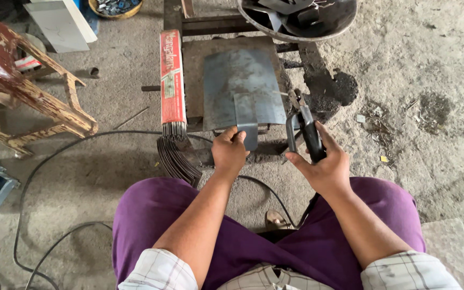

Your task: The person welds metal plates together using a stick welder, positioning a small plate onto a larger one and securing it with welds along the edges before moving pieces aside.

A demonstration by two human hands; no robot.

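Observation:
My left hand [229, 151] pinches the near edge of a small grey metal strip [247, 119] that lies on a larger curved steel sheet [241, 80]. The sheet rests on a rusty metal work stand [197, 56] in front of my knees. My right hand [324, 164] grips a black welding electrode holder [307, 129], its jaws pointing away from me just off the sheet's right edge. No rod shows in the jaws.
A red packet of welding rods [172, 80] lies left of the sheet, grey rod ends sticking out. A metal pan of scrap [302, 19] sits beyond. A worn wooden stool [22, 80] stands at left. Black cables [49, 161] loop over the concrete floor.

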